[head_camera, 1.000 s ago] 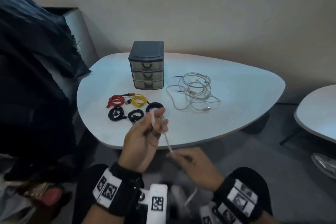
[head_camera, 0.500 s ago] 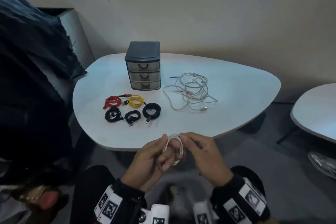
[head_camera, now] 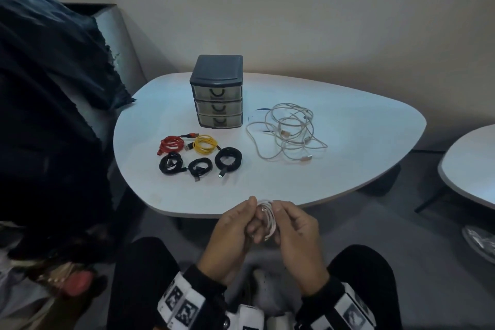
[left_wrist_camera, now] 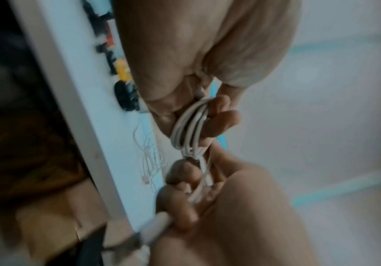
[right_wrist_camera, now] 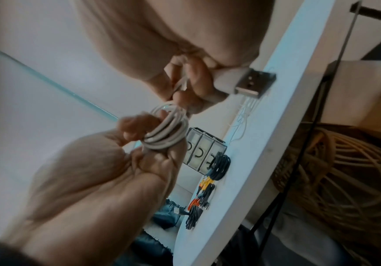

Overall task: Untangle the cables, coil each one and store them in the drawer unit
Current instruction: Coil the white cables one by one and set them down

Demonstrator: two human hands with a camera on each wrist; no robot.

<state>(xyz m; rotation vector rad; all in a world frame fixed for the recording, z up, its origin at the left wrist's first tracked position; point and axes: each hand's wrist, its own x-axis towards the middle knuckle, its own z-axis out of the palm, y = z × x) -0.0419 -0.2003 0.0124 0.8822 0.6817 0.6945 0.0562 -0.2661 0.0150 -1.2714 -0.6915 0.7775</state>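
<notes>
Two hands (head_camera: 265, 233) around white cable coil (head_camera: 267, 215)

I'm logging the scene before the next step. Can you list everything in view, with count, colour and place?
drawer unit: 1, dark grey, three shut drawers, back of table
coiled cables: 5, one red, one yellow, three black, in front of the unit
tangled cables: one pale heap, right of the unit
table: 1, white
white cable: 1, coiled, held by both hands, USB plug in the right grip
left hand: holds the coil
right hand: pinches the cable's end
</notes>
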